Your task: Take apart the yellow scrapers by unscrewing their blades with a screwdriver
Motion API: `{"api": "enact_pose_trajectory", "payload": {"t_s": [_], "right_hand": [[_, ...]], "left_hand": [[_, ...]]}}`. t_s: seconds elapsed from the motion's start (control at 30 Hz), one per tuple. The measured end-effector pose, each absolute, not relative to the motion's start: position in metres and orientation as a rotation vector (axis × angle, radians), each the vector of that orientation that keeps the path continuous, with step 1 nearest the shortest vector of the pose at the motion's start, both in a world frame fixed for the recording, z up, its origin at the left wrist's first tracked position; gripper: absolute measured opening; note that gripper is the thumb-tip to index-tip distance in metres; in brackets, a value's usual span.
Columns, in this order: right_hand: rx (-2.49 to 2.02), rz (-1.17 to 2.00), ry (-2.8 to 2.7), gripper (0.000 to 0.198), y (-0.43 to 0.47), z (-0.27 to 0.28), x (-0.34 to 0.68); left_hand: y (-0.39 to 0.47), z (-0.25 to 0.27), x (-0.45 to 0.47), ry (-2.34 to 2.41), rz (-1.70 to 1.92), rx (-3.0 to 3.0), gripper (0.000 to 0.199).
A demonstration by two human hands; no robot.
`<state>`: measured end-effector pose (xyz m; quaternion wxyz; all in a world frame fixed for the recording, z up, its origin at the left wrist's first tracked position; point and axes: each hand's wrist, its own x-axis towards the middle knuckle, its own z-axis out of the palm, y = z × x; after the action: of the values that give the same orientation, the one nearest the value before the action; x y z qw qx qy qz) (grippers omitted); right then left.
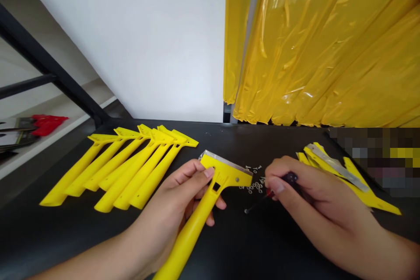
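My left hand point(183, 197) grips a yellow plastic scraper point(197, 223) near its head, thumb on the front face. A metal blade point(226, 161) runs along the scraper's top edge, and one screw point(237, 180) sits at the right side of its head. My right hand point(315, 205) is closed around a screwdriver point(290, 178) with a dark handle. Its thin shaft points down and left, with a small screw-like piece at the tip point(246, 211), apart from the scraper. Between the hands, loose small screws and nuts point(254, 186) lie on the black table.
Several yellow scraper handles point(131, 170) lie in a row at left. More yellow parts and grey metal strips point(337, 168) are piled at right. Behind stand a white panel point(170, 43) and yellow plastic sheeting point(328, 43). A black frame bar point(72, 87) rises at far left.
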<state>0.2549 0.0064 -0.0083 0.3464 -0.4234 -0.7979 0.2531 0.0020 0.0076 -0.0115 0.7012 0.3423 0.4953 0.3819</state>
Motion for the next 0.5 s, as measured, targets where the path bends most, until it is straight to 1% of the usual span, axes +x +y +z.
{"api": "enact_pose_trajectory", "payload": {"t_s": [0.13,0.3,0.5], "right_hand": [[-1.044,0.655,-2.137,0.010,0.002,-0.007,0.257],[-0.986,0.599,-2.176,0.010,0.000,-0.001,0.255],[-1.001,0.512,-2.084,0.006,-0.006,0.010,0.258]], "left_hand": [[0.008,-0.011,0.002,1.093,0.848,0.782,0.025],[0.008,-0.010,0.002,1.084,0.846,0.797,0.024],[0.008,-0.010,0.006,1.089,0.823,0.799,0.022]]}}
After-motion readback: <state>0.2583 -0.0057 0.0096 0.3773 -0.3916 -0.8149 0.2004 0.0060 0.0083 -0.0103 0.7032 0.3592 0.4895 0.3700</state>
